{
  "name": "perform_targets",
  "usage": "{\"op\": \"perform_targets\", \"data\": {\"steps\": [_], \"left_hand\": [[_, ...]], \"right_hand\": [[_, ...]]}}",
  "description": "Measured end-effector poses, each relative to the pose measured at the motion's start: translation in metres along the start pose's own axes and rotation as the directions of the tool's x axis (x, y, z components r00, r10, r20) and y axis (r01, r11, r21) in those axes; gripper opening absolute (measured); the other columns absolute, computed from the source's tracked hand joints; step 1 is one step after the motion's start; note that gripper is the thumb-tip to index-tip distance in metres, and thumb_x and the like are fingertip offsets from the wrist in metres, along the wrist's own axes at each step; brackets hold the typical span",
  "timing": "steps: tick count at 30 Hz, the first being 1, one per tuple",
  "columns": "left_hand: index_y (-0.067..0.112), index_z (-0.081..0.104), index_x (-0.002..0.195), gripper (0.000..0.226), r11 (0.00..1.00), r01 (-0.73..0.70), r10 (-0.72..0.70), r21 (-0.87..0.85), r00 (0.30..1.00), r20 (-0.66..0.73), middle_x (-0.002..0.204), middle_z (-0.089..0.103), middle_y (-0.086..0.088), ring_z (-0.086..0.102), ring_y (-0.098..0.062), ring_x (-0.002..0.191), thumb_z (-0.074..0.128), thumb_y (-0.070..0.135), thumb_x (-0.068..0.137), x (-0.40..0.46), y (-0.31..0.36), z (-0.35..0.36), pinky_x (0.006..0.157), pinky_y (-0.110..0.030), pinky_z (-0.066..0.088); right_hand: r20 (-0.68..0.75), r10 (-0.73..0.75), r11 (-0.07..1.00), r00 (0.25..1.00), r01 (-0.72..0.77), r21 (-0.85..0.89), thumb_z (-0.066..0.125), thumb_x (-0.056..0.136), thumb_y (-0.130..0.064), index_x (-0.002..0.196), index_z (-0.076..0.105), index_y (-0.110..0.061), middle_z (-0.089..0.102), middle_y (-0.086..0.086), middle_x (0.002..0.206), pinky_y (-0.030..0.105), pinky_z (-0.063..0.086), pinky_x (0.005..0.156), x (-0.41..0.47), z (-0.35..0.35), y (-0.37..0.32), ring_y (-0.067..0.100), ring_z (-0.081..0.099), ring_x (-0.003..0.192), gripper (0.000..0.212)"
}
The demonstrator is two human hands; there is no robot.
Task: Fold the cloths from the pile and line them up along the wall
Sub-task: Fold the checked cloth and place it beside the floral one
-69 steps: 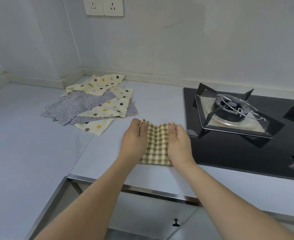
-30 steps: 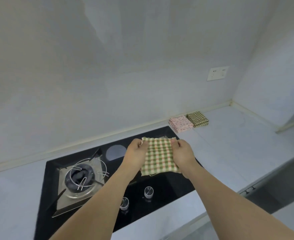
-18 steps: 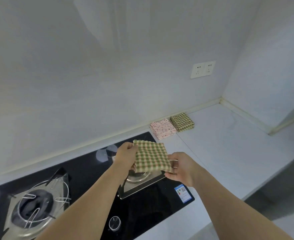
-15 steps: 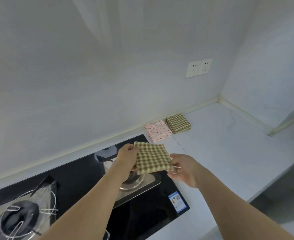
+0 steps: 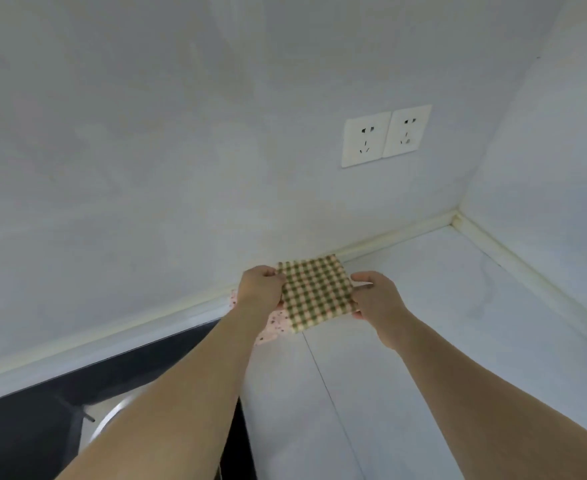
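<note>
A folded green-and-cream checked cloth (image 5: 314,292) is held flat between both hands, close to the wall base. My left hand (image 5: 260,287) grips its left edge and my right hand (image 5: 376,294) grips its right edge. Beneath it a folded pink floral cloth (image 5: 273,325) lies on the white counter (image 5: 423,323), partly hidden by my left hand and the checked cloth. The darker checked cloth seen earlier beside the pink one is out of sight behind the held cloth. The pile of unfolded cloths is outside the view.
The black hob (image 5: 77,403) with a steel burner ring (image 5: 112,417) fills the lower left. A double wall socket (image 5: 385,135) sits above the cloths. The counter runs right into a corner with a raised cream edge strip (image 5: 527,282).
I turned from the pile to the right end of the counter, carrying the checked cloth across the hob. It now hovers over the spot by the wall where the two folded cloths lie.
</note>
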State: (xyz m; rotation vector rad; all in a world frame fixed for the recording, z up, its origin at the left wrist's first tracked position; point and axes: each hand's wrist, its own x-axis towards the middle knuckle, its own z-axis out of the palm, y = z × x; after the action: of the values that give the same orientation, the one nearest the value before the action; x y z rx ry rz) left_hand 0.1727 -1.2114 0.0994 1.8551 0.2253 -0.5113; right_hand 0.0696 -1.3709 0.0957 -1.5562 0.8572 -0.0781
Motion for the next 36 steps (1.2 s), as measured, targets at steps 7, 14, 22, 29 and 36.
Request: {"op": "perform_targets", "data": {"steps": [7,14,22,29,36], "left_hand": [[0.01,0.065,0.079,0.013,0.999,0.041,-0.04,0.013,0.997,-0.061,0.092,0.07,-0.016,0.07,-0.033,0.087,0.064,0.008,0.091,0.071,-0.008,0.051,0.076,-0.048,0.06],[0.007,0.069,0.082,0.011,0.989,0.032,-0.025,0.143,0.998,-0.056,0.093,0.071,-0.02,0.071,-0.035,0.08,0.062,0.006,0.09,0.101,-0.017,0.071,0.069,-0.048,0.061],[0.01,0.062,0.076,0.019,0.958,0.072,-0.053,0.279,0.996,-0.076,0.09,0.07,-0.016,0.072,-0.034,0.076,0.054,0.002,0.091,0.11,-0.025,0.082,0.068,-0.046,0.061],[0.009,0.057,0.07,0.021,0.926,0.086,-0.051,0.368,0.993,-0.105,0.08,0.068,-0.017,0.071,-0.034,0.07,0.055,0.003,0.09,0.118,-0.034,0.085,0.067,-0.046,0.061],[0.009,0.053,0.088,0.012,0.824,-0.079,0.147,0.561,0.986,-0.077,0.087,0.062,-0.008,0.062,-0.025,0.074,0.046,0.017,0.094,0.067,-0.018,0.07,0.06,-0.032,0.051]], "right_hand": [[0.025,-0.045,0.986,0.999,0.048,-0.157,0.047,0.088,0.001,0.119,0.055,-0.015,0.064,0.007,0.102,0.024,0.045,0.055,0.083,-0.002,0.022,0.019,0.062,0.076,0.036],[0.025,-0.078,0.951,0.997,0.082,-0.299,0.047,0.089,-0.003,0.113,0.056,-0.018,0.06,0.001,0.103,0.014,0.036,0.046,0.115,0.0,0.04,0.002,0.052,0.07,0.03],[0.07,-0.092,0.919,0.993,0.112,-0.378,0.041,0.088,0.001,0.102,0.056,-0.02,0.057,-0.005,0.088,0.02,0.045,0.056,0.126,-0.001,0.056,0.005,0.054,0.069,0.029],[0.078,-0.086,0.918,0.993,0.109,-0.382,0.04,0.086,0.001,0.104,0.059,-0.018,0.063,0.0,0.095,0.018,0.042,0.051,0.128,0.002,0.063,0.007,0.054,0.068,0.032],[0.029,-0.156,0.848,0.987,0.149,-0.508,0.042,0.094,-0.01,0.143,0.036,-0.013,0.044,0.007,0.14,0.035,0.038,0.099,0.087,-0.008,0.043,0.025,0.045,0.125,0.05]]}}
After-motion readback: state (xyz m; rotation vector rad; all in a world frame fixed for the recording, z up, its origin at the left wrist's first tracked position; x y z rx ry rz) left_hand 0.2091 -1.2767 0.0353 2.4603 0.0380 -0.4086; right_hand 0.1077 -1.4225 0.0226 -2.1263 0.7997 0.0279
